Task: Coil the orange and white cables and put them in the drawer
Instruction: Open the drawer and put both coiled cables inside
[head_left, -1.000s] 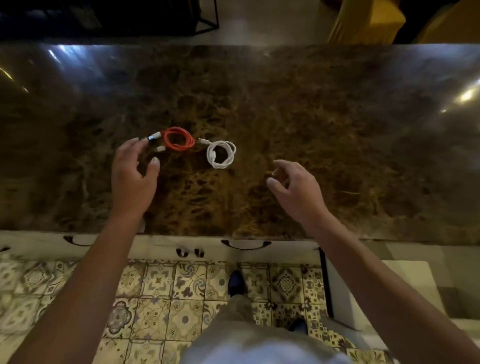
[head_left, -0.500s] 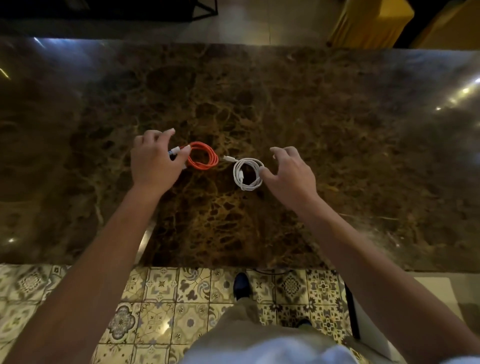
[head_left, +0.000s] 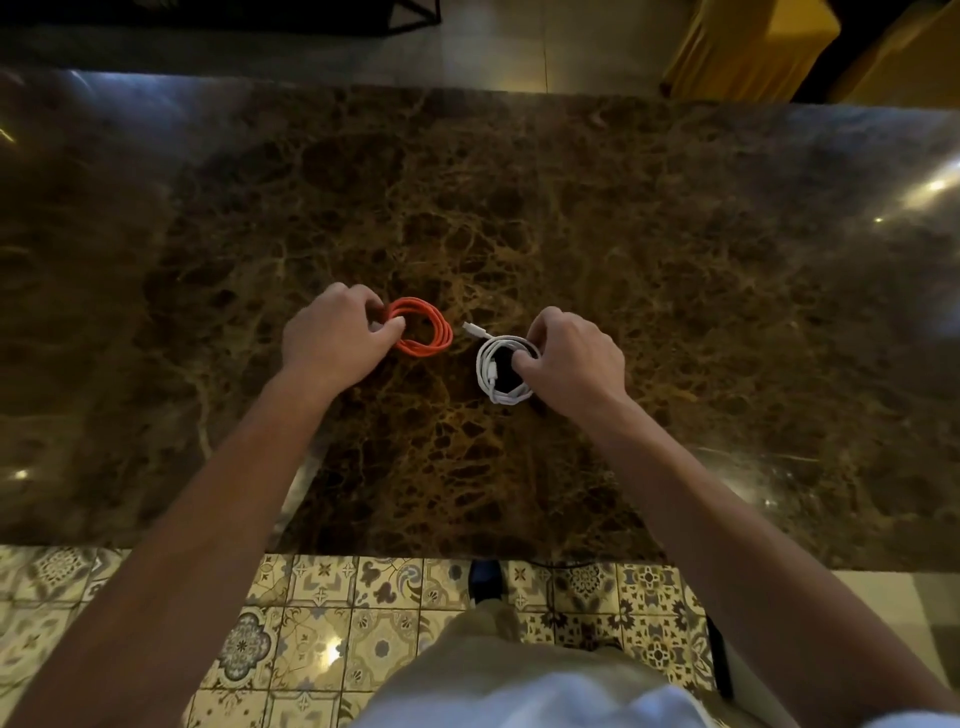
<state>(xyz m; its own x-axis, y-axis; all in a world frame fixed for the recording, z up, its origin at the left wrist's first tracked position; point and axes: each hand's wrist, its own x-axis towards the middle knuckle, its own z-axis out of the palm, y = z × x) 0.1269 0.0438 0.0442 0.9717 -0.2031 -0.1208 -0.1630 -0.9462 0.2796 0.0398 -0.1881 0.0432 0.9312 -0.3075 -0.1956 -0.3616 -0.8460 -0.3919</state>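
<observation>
I have both hands down on the dark brown veined marble counter (head_left: 675, 312), one on each coil. My left hand (head_left: 332, 338) is curled over the left side of the thin orange cable wound into a flat ring (head_left: 422, 327), thumb and fingertips pinching the bundled turns where they stack together. My right hand (head_left: 571, 358) has its fingers hooked over the right side of the white cable wound into a small oval coil (head_left: 491, 374), thumb reaching into the middle, so it holds the strands as one bunch. One white plug end (head_left: 474, 329) sticks out loose toward the orange ring; the two coils lie near each other, not touching.

Both should be very light and limp, with smooth jackets that may slide against each other. Nothing ties the turns, so I judge a grip on a single strand would let the loops spring open (the white one looks looser, with that free tail). Best to clamp across all the turns at once, keep each coil flat, and lift gently. The drawer is not in view from here.
</observation>
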